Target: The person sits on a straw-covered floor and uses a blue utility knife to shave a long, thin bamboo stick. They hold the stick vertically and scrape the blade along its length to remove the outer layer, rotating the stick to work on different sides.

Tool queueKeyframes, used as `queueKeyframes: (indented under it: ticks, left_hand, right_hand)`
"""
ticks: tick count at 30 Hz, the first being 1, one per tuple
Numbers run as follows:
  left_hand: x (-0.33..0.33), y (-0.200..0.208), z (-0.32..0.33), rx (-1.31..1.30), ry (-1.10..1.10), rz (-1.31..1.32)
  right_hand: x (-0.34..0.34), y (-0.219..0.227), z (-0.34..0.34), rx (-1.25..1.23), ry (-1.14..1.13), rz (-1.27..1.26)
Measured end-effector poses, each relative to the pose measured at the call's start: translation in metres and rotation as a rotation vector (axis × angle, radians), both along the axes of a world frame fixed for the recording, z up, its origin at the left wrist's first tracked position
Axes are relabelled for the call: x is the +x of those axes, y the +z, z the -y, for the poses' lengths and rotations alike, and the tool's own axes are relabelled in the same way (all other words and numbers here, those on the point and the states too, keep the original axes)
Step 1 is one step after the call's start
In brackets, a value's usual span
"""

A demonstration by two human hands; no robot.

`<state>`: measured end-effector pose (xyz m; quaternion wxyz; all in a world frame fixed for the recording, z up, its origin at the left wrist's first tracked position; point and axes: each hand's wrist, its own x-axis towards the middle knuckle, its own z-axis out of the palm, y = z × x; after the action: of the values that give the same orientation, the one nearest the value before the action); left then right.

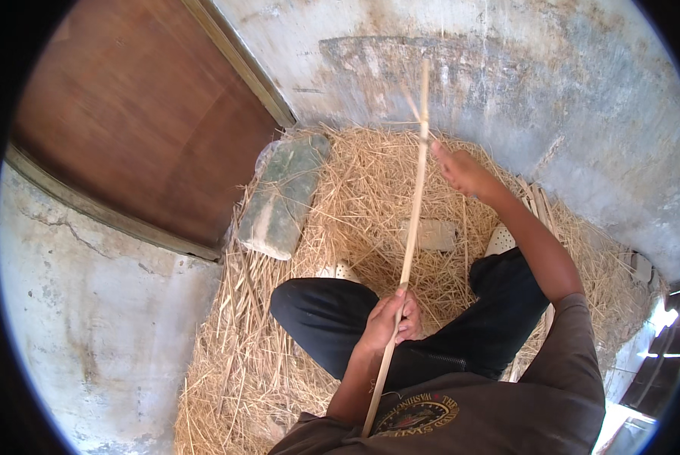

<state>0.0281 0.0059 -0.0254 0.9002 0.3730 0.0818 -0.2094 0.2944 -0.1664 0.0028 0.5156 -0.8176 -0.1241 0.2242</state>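
To the right of the grey-green, roughly rectangular stone slab [287,193], a long, slim, pale-yellow, cane-like stick [414,212] stood at a slant, its upper end farther from the person than the slab and its lower end by the person's dark brown printed shirt [499,409]. It bowed slightly along its length, and near the top, a thin pale sliver [410,102] angled off its left side. The left hand [389,318], on the person's side of the slab, wrapped its fingers around the stick's lower part. The right hand [461,171], well right of the slab, had its fingers curled beside the upper part; blur hid whether it pinched the stick or something small.

Left of the slab rose a stained, pale plaster wall [97,326], then a flat, reddish-brown door panel [150,114] with a wooden frame edge [241,61] running down near the slab's far end. Loose golden straw [362,163] spread from the slab rightward, leaving open air between slab and stick. Right of the slab, a small, pale, rectangular brick [435,235] lay in the straw behind the stick. A grey, blotched wall [522,83] bounded the space beyond the slab and to its right, past the right forearm.
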Motion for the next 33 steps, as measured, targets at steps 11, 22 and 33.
queueKeyframes:
  ticks: [11,22,33]
  left_hand:
    - [-0.002,0.020,-0.008,0.583,0.132,0.045]
    - [-0.007,0.020,-0.010,0.742,0.048,0.103]
    - [-0.009,0.020,-0.013,1.067,0.077,0.262]
  right_hand:
    - [-0.127,0.008,-0.022,-0.414,0.478,0.835]
    - [-0.106,-0.022,-0.026,-0.321,0.346,1.051]
    - [-0.094,-0.032,-0.034,-0.295,0.338,1.245]
